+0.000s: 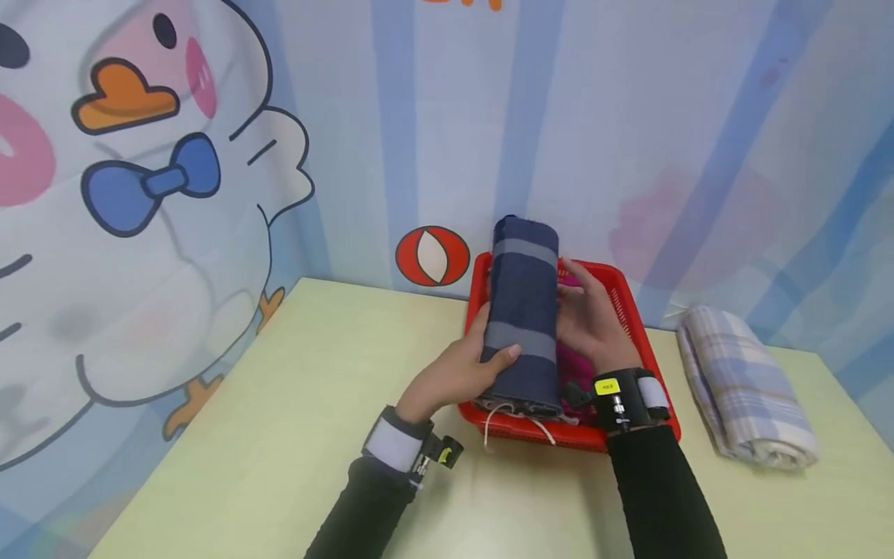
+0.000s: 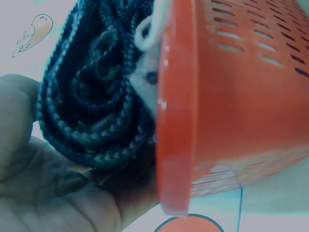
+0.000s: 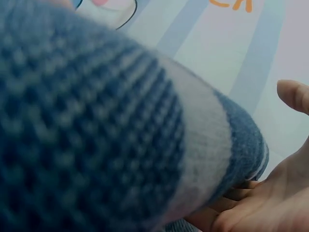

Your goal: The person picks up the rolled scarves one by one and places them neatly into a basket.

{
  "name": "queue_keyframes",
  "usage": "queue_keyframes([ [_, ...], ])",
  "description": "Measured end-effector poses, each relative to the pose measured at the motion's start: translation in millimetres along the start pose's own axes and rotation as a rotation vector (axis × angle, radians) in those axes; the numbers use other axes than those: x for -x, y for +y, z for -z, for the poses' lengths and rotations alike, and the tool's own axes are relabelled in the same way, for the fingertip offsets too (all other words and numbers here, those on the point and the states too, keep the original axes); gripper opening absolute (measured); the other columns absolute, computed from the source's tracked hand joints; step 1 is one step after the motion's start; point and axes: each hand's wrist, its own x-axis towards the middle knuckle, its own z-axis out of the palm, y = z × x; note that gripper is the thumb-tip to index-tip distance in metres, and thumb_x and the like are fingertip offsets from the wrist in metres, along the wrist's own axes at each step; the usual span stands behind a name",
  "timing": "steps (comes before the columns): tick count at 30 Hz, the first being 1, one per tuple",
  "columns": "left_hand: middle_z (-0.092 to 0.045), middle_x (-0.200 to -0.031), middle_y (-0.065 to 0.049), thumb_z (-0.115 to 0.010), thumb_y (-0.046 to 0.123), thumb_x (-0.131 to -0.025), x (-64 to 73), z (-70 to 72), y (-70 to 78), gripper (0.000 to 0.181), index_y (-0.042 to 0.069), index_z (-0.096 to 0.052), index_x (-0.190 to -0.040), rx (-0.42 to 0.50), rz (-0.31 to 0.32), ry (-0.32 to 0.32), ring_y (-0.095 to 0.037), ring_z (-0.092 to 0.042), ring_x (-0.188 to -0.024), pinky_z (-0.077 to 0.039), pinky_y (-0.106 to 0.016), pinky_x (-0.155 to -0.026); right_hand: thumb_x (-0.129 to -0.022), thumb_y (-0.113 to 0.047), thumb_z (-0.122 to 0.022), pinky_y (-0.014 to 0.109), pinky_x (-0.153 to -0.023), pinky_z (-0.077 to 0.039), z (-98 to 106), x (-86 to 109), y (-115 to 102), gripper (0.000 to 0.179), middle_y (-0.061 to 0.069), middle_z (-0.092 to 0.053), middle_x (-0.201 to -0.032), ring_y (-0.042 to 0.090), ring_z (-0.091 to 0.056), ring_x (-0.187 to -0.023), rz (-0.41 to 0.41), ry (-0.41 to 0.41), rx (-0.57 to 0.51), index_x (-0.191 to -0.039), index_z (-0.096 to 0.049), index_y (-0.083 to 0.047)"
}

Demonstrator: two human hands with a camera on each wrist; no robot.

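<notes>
A rolled navy knit cloth (image 1: 524, 303) with grey stripes lies lengthwise over the left part of a red plastic basket (image 1: 482, 268). My left hand (image 1: 457, 369) grips its near left side, thumb on top; the fingers are mostly hidden under the roll. In the left wrist view, the coiled end of the knit cloth (image 2: 91, 92) sits against that palm, beside the basket rim (image 2: 176, 111). On the other side, my right hand (image 1: 594, 318) is over the basket with fingers extended. In the right wrist view its fingertips reach under the roll's edge, thumb apart.
Magenta fabric (image 1: 574, 365) shows inside the basket, right of the roll. White cords (image 1: 538, 427) hang over the basket's near rim. A folded plaid cloth (image 1: 747, 388) lies on the table (image 1: 335, 388) to the right. A printed backdrop (image 1: 454, 116) stands directly behind the basket.
</notes>
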Motion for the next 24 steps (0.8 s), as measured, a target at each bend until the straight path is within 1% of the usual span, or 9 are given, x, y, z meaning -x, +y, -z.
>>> queue_keyframes([
  [3, -0.051, -0.140, -0.014, -0.055, 0.043, -0.099, 1.6, 1.1, -1.8, 0.084, 0.024, -0.002, -0.161, -0.015, 0.020, 0.004, -0.032, -0.054, -0.125, -0.046, -0.051, -0.107, -0.098, -0.048, -0.054, 0.033, -0.094, -0.051, -2, -3.4, 2, 0.042, -0.004, -0.061, -0.110, 0.013, -0.057, -0.104, -0.006, 0.030, 0.063, -0.124, -0.049, -0.016],
  [6, -0.053, -0.138, -0.015, -0.055, 0.045, -0.099, 2.1, 1.2, -3.2, 0.084, 0.023, -0.002, -0.161, -0.022, 0.026, 0.002, -0.032, -0.055, -0.123, -0.047, -0.051, -0.106, -0.098, -0.046, -0.056, 0.033, -0.093, -0.052, -3, -5.4, 4, 0.041, -0.006, -0.061, -0.113, 0.013, -0.057, -0.107, -0.012, 0.078, 0.149, -0.127, -0.047, -0.019],
  [8, -0.053, -0.138, -0.015, -0.055, 0.044, -0.099, 1.7, 1.0, -3.6, 0.084, 0.022, -0.003, -0.160, -0.027, 0.018, 0.005, -0.032, -0.056, -0.122, -0.048, -0.051, -0.105, -0.098, -0.045, -0.056, 0.033, -0.095, -0.051, -4, -5.8, 5, 0.042, -0.007, -0.059, -0.118, 0.013, -0.054, -0.111, -0.023, 0.100, 0.207, -0.131, -0.045, -0.022],
  [10, -0.053, -0.137, -0.015, -0.056, 0.042, -0.099, 1.2, 1.1, -3.7, 0.082, 0.019, -0.007, -0.160, -0.037, -0.003, 0.016, -0.031, -0.056, -0.122, -0.049, -0.050, -0.104, -0.098, -0.043, -0.056, 0.032, -0.096, -0.051, -4, -5.7, 5, 0.044, -0.008, -0.059, -0.120, 0.013, -0.053, -0.113, -0.038, 0.105, 0.245, -0.135, -0.043, -0.023],
  [12, -0.051, -0.137, -0.015, -0.056, 0.040, -0.099, 1.6, 1.2, -3.4, 0.079, 0.015, -0.011, -0.159, -0.054, -0.017, 0.033, -0.031, -0.053, -0.123, -0.049, -0.050, -0.104, -0.099, -0.042, -0.056, 0.033, -0.100, -0.048, -4, -6.0, 5, 0.051, -0.007, -0.055, -0.127, 0.014, -0.050, -0.118, -0.061, 0.116, 0.280, -0.142, -0.038, -0.023],
  [15, -0.049, -0.136, -0.016, -0.057, 0.038, -0.099, 2.9, 1.3, -3.0, 0.075, 0.010, -0.018, -0.157, -0.076, -0.027, 0.055, -0.031, -0.050, -0.124, -0.050, -0.050, -0.102, -0.100, -0.036, -0.054, 0.039, -0.111, -0.042, -3, -7.7, 6, 0.062, -0.004, -0.045, -0.141, 0.019, -0.043, -0.129, -0.094, 0.123, 0.322, -0.153, -0.025, -0.021],
  [17, -0.047, -0.134, -0.017, -0.057, 0.038, -0.099, 4.2, 1.1, -2.8, 0.075, 0.009, -0.019, -0.156, -0.089, -0.009, 0.066, -0.031, -0.048, -0.123, -0.052, -0.051, -0.099, -0.100, -0.033, -0.053, 0.045, -0.118, -0.034, -3, -9.5, 7, 0.071, -0.001, -0.033, -0.152, 0.023, -0.034, -0.137, -0.107, 0.138, 0.357, -0.158, -0.013, -0.020],
  [20, -0.044, -0.136, -0.018, -0.058, 0.038, -0.099, 5.1, 0.9, -2.2, 0.077, 0.009, -0.018, -0.157, -0.113, 0.027, 0.077, -0.031, -0.049, -0.122, -0.052, -0.051, -0.099, -0.100, -0.028, -0.053, 0.048, -0.123, -0.025, -4, -12.1, 10, 0.075, 0.002, -0.023, -0.160, 0.027, -0.026, -0.144, -0.104, 0.145, 0.387, -0.159, -0.008, -0.019],
  [24, -0.036, -0.145, -0.021, -0.057, 0.042, -0.098, 5.8, 1.3, -0.1, 0.084, 0.007, -0.012, -0.160, -0.151, 0.070, 0.075, -0.034, -0.049, -0.125, -0.050, -0.053, -0.103, -0.100, -0.026, -0.055, 0.048, -0.124, -0.023, -5, -14.7, 10, 0.075, 0.003, -0.024, -0.161, 0.027, -0.026, -0.145, -0.097, 0.174, 0.404, -0.159, -0.010, -0.017],
])
